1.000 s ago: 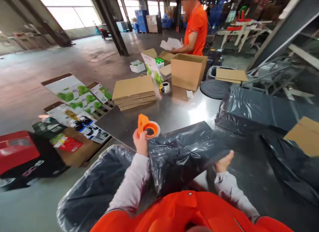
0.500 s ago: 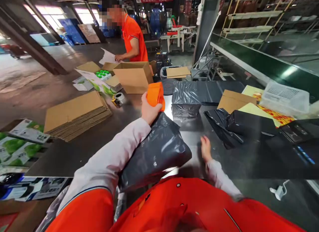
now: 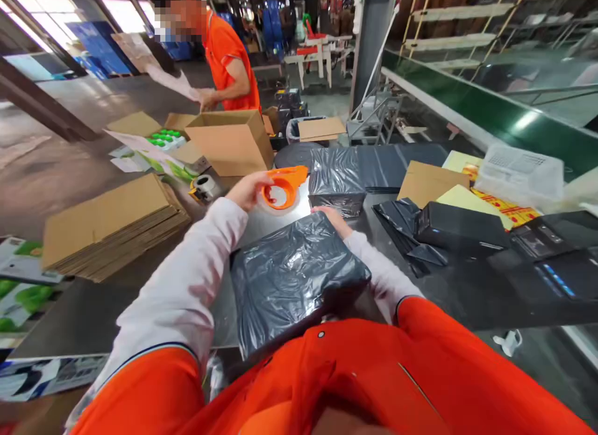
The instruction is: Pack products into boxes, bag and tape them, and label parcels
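My left hand [image 3: 247, 192] grips an orange tape dispenser [image 3: 299, 174] by its left side, just past the far edge of a black-wrapped parcel [image 3: 299, 267]. The dispenser's round opening faces up. Wrinkled, shiny black plastic covers the parcel, which lies close against my body at the table's near edge. Around the parcel's far right corner curls my right hand [image 3: 334, 219], its fingers closed on the edge and partly hidden behind it. Just beyond that hand stands another black-wrapped block [image 3: 337, 179].
Flattened cardboard [image 3: 109, 226] is stacked at left, beside a tape roll [image 3: 206, 187]. Behind stands an open carton [image 3: 228, 142], with a co-worker [image 3: 231, 61] handling a white sheet. Black boxes [image 3: 460, 226], yellow card and a clear plastic basket [image 3: 521, 173] lie at right.
The tape dispenser has turned and come down slightly leftward in my left hand. My right hand has moved from the bare table to the parcel's far edge. The parcel has turned and lies flatter.
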`<action>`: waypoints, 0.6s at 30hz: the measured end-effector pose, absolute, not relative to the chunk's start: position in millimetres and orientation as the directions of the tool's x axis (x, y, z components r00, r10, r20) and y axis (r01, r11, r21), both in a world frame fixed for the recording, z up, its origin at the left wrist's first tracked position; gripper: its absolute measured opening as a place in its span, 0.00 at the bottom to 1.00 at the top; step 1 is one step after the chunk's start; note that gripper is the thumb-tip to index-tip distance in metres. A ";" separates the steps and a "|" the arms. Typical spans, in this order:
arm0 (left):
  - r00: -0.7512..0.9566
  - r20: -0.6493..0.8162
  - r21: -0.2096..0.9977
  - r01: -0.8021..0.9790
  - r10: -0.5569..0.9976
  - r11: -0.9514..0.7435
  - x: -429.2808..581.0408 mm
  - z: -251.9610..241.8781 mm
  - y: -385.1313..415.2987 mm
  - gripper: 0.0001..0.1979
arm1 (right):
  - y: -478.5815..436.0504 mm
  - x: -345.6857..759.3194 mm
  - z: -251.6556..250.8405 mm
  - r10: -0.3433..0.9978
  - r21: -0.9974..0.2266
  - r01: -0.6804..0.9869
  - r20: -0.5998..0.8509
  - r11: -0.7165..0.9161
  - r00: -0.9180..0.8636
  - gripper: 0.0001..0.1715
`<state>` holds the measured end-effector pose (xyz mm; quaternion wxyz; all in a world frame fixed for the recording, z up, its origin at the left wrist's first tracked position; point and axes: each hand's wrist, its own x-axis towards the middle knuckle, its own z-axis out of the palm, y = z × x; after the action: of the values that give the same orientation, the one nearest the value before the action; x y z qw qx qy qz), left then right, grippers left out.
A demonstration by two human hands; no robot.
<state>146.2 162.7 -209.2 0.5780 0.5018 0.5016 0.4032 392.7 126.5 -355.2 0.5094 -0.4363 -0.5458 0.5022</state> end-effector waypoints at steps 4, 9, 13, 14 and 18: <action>0.096 -0.344 0.932 -0.083 0.934 0.352 82.3 -217.1 169.0 0.27 | 178.4 374.8 -338.2 0.986 -0.984 -0.163 0.097 0.075 -0.136 0.33; 0.088 -0.334 0.918 -0.194 0.938 0.346 55.6 -252.1 160.7 0.38 | 216.4 339.9 -324.2 0.935 -0.973 -0.150 0.214 0.177 -0.284 0.43; 0.107 -0.331 0.917 -0.200 0.938 0.346 49.0 -279.3 155.3 0.41 | 226.3 322.5 -326.3 0.887 -0.957 -0.027 0.278 0.289 -0.369 0.34; 0.100 -0.331 0.917 -0.202 0.938 0.345 48.0 -285.3 154.1 0.42 | 226.3 319.7 -327.9 0.883 -0.955 0.007 0.272 0.297 -0.382 0.30; 0.108 -0.337 0.891 -0.284 0.935 0.354 45.7 -305.3 149.4 0.43 | 216.6 312.3 -334.8 0.925 -0.950 0.108 0.255 0.294 -0.283 0.17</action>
<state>45.7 149.4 -305.3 0.6646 0.3355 0.4851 0.4587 312.3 216.6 -334.8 0.4549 -0.3891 -0.6635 0.4487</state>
